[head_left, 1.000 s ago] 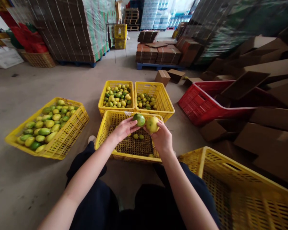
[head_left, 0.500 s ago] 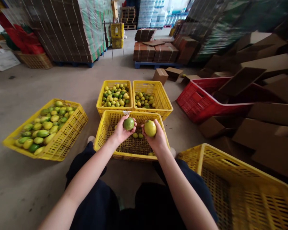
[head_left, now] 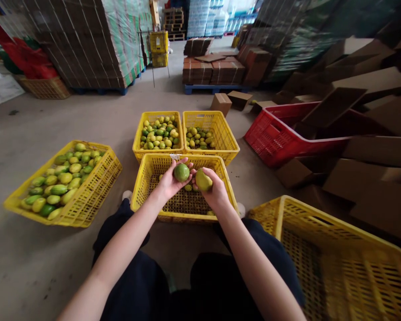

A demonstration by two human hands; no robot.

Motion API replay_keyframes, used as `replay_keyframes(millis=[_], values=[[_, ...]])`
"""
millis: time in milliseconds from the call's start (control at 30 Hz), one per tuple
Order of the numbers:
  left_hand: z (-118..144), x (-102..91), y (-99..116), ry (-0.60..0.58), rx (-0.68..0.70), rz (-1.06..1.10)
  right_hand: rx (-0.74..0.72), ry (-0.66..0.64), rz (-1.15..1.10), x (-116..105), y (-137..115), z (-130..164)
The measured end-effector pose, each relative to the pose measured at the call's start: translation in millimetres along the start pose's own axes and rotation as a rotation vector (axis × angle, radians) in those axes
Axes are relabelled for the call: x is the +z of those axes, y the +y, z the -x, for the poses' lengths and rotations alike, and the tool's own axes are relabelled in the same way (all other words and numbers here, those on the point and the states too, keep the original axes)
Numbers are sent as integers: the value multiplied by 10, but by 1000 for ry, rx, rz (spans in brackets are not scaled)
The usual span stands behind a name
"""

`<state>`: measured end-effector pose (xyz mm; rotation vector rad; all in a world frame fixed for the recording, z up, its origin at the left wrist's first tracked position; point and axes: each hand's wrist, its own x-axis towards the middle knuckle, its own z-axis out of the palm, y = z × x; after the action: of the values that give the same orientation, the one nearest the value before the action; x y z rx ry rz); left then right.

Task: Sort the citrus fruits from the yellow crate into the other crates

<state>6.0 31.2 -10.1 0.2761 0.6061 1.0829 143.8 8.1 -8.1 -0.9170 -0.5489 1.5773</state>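
Note:
My left hand (head_left: 169,183) holds a round green fruit (head_left: 182,172) on its palm. My right hand (head_left: 214,191) grips a yellow fruit (head_left: 203,181) just to the right of it. Both hands hover over the near yellow crate (head_left: 143,178) in front of my knees, which holds only a few small fruits on its floor. Behind it stand two more yellow crates: the left one (head_left: 157,115) is well filled with green and yellow fruits, the right one (head_left: 227,141) holds a smaller layer.
A large yellow crate (head_left: 96,187) full of bigger fruits sits tilted at my left. An empty yellow crate (head_left: 337,232) is close at my right, a red crate (head_left: 274,142) and loose cardboard boxes (head_left: 377,156) beyond. Stacked pallets stand at the back.
Both hands have drawn slightly toward me and lowered over the near crate. The yellow fruit has turned in my right hand, and the two fruits are closer together again.

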Motion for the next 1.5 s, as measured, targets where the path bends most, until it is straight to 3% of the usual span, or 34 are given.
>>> replay_keyframes(millis=[267,467,700,833,967,1133,1333,1500], values=[[53,74,43,126,-39,63,90,4,-38,-83,81,-100],[6,39,6,84,-37,43,38,10,30,-77,120,-119],[52,69,33,178,-43,116,-19,32,71,-40,48,-41],[45,84,46,271,-13,134,107,119,3,-42,42,-61],[11,28,23,218,-62,105,248,200,-33,-28,9,-62],[15,-58,-20,192,-106,116,388,189,-37,-43,-61,-30],[55,42,10,310,-26,120,355,211,116,-30,-81,-20],[59,117,51,321,9,127,368,160,33,-10,-84,-19]])
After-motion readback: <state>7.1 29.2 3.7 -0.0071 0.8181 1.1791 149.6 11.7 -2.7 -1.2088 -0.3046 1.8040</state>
